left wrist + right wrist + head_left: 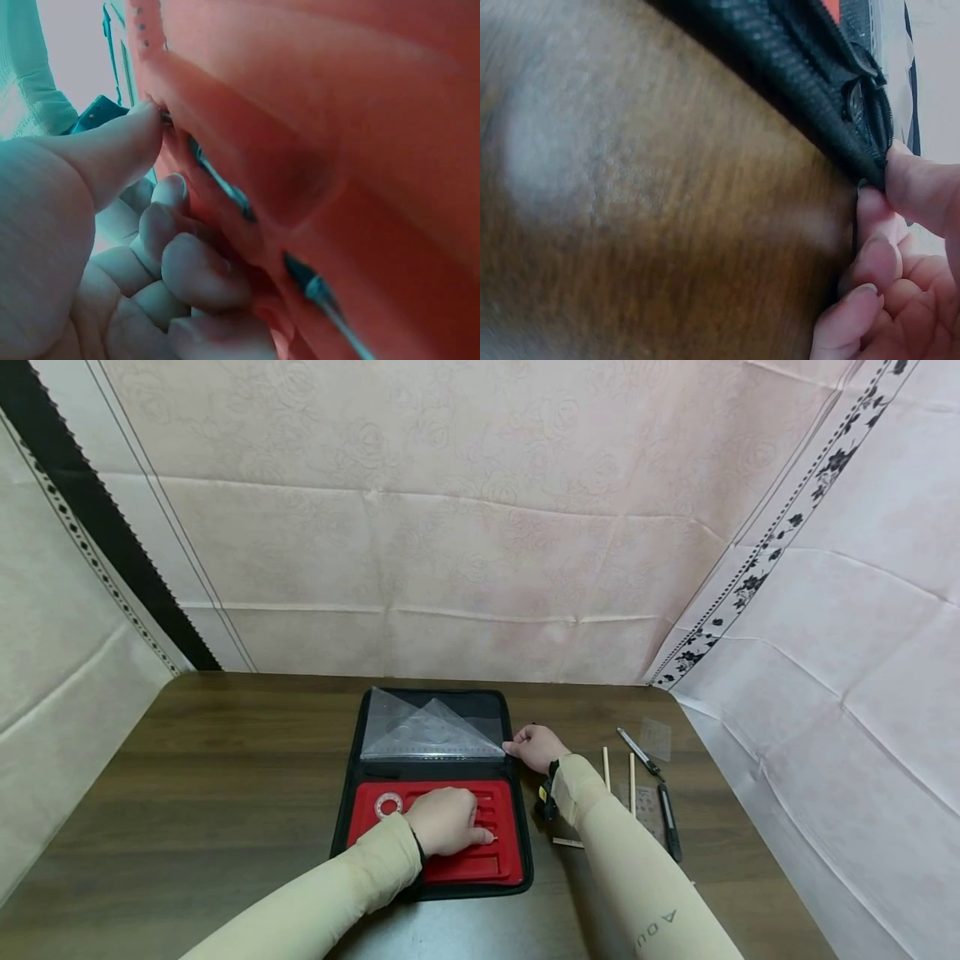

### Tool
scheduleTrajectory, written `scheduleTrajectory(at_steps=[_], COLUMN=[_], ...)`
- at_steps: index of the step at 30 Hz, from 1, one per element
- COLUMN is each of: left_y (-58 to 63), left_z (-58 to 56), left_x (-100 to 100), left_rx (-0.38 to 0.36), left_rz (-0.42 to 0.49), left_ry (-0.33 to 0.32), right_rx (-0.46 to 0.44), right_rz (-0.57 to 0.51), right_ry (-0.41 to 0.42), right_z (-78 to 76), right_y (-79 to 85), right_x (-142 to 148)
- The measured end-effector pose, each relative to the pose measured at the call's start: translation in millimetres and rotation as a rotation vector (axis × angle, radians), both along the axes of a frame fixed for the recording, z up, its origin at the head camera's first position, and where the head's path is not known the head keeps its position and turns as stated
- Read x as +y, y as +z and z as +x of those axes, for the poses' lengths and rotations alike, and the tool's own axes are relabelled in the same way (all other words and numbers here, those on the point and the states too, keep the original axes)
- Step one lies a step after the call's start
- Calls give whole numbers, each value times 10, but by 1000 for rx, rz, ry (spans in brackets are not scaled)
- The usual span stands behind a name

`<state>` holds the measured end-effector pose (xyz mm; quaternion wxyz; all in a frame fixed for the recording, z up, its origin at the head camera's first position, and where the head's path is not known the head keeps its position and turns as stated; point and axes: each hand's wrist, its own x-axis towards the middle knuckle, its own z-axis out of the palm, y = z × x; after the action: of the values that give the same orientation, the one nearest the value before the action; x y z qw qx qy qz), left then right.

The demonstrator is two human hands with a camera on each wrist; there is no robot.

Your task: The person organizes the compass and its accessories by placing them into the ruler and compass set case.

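Note:
A black zip case (347,814) lies unfolded on the table. Its near half holds a red moulded tray (487,867), and clear set squares (420,739) lie in the far half. My left hand (442,821) is over the tray, with its thumb against a small metal tip in a slot and its other fingers loosely curled. Beside that thumb, slim metal drawing-tool pieces (221,180) sit in red recesses in the left wrist view. At the case's right edge, my right hand (537,747) pinches the black zipped rim (810,112) between thumb and forefinger.
Right of the case lie wooden sticks (632,783), a silver craft knife (636,748), a black-handled cutter (668,822) and a clear plastic piece (656,739). A white ring (388,805) sits in the tray's left part. Patterned cloth (450,568) hangs behind the table.

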<state>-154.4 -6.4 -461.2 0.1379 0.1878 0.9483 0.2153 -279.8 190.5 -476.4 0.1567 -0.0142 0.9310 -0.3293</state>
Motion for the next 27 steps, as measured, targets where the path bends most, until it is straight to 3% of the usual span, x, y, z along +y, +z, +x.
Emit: scheduleTrajectory(at_steps=[8,18,27], left_y=[17,138,94], left_z=[-76,-134,-63], left_x=[10,81,-68], left_rx=[-38,-79,-84], left_rz=[-7,-135,40], left_ry=[8,-13,-6], right_rx=[-3,4,8], right_rz=[-1,-5,-1], right_ry=[-21,-11,-14], right_z=[-11,28,-11], right_y=[2,58,-28], right_x=[-6,-37,-2])
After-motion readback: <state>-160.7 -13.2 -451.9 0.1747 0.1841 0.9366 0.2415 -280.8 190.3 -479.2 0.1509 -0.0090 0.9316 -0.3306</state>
